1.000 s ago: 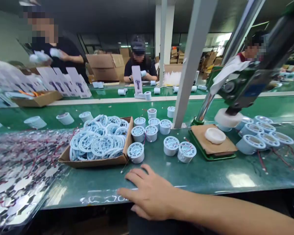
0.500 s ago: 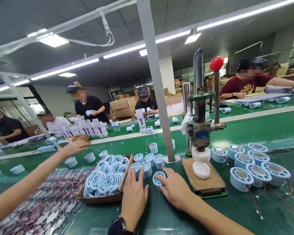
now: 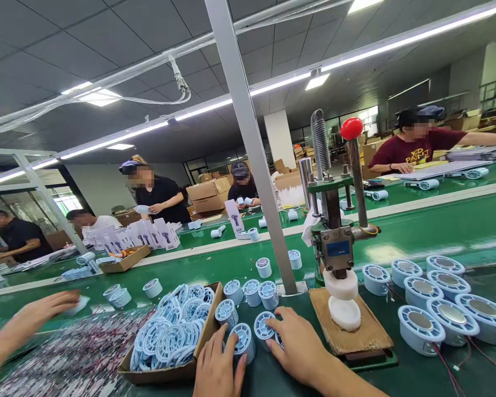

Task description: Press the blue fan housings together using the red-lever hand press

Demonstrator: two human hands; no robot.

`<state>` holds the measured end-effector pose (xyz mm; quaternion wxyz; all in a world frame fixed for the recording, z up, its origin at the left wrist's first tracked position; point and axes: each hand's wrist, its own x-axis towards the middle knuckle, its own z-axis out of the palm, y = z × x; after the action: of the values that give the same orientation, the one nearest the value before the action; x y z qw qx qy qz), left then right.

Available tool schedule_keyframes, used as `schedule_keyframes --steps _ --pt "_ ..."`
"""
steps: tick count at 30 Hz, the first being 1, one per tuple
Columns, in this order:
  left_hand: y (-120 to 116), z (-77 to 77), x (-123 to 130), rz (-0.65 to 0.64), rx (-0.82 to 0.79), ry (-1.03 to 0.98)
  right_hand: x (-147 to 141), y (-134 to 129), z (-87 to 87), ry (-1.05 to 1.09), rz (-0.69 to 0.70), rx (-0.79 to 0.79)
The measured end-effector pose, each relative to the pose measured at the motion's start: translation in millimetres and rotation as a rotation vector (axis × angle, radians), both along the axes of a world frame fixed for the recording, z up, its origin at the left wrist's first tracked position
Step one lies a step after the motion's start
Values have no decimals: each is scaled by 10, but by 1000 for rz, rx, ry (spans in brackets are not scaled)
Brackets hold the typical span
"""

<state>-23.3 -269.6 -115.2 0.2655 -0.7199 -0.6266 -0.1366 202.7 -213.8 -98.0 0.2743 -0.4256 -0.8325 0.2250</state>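
Low in the middle, my left hand (image 3: pixel 219 364) has its thumb and fingers at a round light-blue plastic housing (image 3: pixel 244 337). My right hand (image 3: pixel 300 344) curls its thumb and fingers around another housing, mostly hidden beneath them. Touching that one is a third light-blue housing (image 3: pixel 263 324), upright with its spoked face up. Several more housings (image 3: pixel 251 291) stand just beyond my hands. Left of my left hand, a cardboard box (image 3: pixel 165 376) holds a heap of light-blue rings (image 3: pixel 171 328).
To the right stands a hand press (image 3: pixel 338 248) with a red-knobbed lever and white pads. Beyond it are several housings with metal discs (image 3: pixel 420 321) and trailing wires. Wired parts (image 3: pixel 74 347) cover the left. Another person's hand (image 3: pixel 45 309) reaches in there; co-workers sit across the green belt.
My left hand has come back toward me with a housing from the group. The housings near my right hand now sit together. The other person's arm has drawn back left, now holding a pale piece.
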Motion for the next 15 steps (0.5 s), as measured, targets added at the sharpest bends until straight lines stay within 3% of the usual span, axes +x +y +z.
schedule_keyframes --steps 9,15 --pt "-174 -136 152 -49 -86 -113 -51 -35 -54 296 77 -178" --pt "-137 95 195 -237 -278 -4 -64 75 -73 426 93 -295"
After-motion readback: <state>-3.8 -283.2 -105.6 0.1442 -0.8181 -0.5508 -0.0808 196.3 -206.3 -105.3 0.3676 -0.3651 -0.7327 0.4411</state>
